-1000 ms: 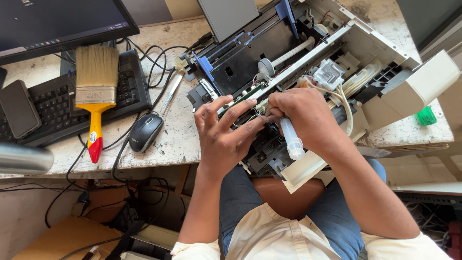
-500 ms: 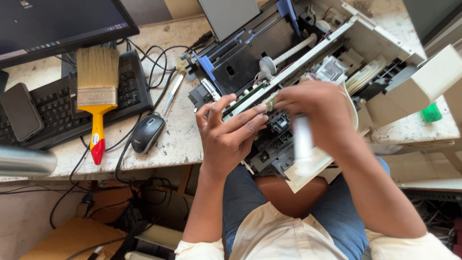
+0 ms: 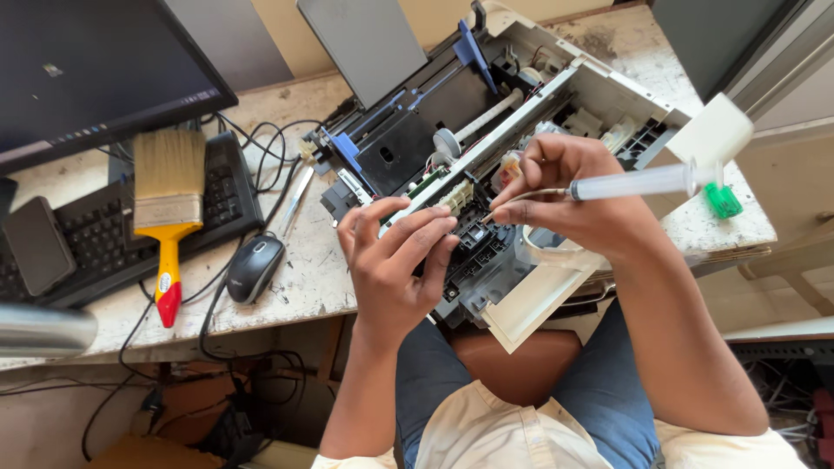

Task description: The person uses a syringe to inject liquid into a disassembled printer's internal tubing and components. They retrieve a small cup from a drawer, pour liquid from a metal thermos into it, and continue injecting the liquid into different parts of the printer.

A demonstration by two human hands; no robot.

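Since the earlier frames, the syringe point(image 3: 638, 182) had swung from hanging down below the right hand point(image 3: 569, 195) to lying nearly level, its barrel stretching out to the right and its thin needle pointing left toward the opened printer point(image 3: 539, 104). That hand had closed around the near end of the barrel, thumb and fingers pinching it where the needle began, with a thin pale tube looping beneath the fingers. The left hand point(image 3: 395, 260) was loosely curled, its fingertips resting on the printer's inner rail and the dark cartridge carriage point(image 3: 482, 239), gripping nothing that could be made out. Both hands sat close together over the front of the printer, which lay with its cover off and its pale casing tilted toward the person's lap, at the edge of the scuffed white tabletop point(image 3: 304, 287). A small green cap point(image 3: 721, 201) lay on the tabletop just past the syringe's far end. To the left, well apart from the hands, a black mouse point(image 3: 254, 267) rested beside a black keyboard point(image 3: 208, 200), with a yellow-handled paintbrush point(image 3: 165, 208) lying across the keys and a dark phone point(image 3: 39, 247) farther left. A dark monitor point(image 3: 95, 69) stood behind them.
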